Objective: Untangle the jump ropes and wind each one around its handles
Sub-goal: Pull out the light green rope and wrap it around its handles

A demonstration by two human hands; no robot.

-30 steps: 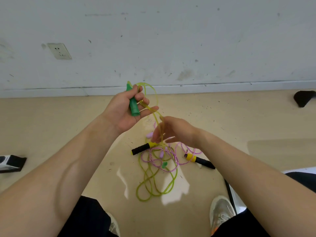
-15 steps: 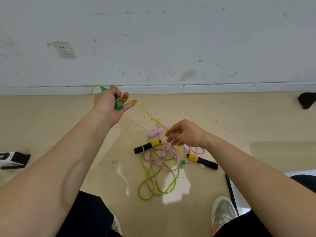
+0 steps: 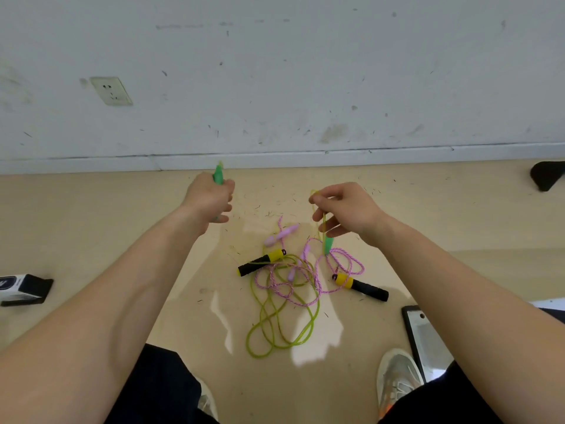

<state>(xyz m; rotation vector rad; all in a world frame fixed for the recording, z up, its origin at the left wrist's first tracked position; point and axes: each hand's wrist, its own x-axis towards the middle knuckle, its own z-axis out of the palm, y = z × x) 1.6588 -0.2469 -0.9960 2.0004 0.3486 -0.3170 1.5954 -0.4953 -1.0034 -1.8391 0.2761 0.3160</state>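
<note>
My left hand (image 3: 211,198) grips a green handle (image 3: 218,175) upright, its tip poking out above the fist. My right hand (image 3: 345,211) pinches the thin yellow-green cord (image 3: 321,220), and the second green handle (image 3: 328,244) dangles below the fingers. On the floor lies a tangle: a yellow-green rope (image 3: 275,328) in loops, a pink braided rope (image 3: 301,286) with pink handles (image 3: 282,234), and two black-and-yellow handles (image 3: 261,262) (image 3: 360,286).
A wall with a socket (image 3: 111,90) stands just behind the tangle. A small box (image 3: 23,289) lies at the left, a dark object (image 3: 545,175) at the far right, a phone-like slab (image 3: 426,338) by my right shoe (image 3: 396,377).
My hands have moved apart. The left hand turned its green handle upright. The right hand rose, lifting the second green handle off the pile.
</note>
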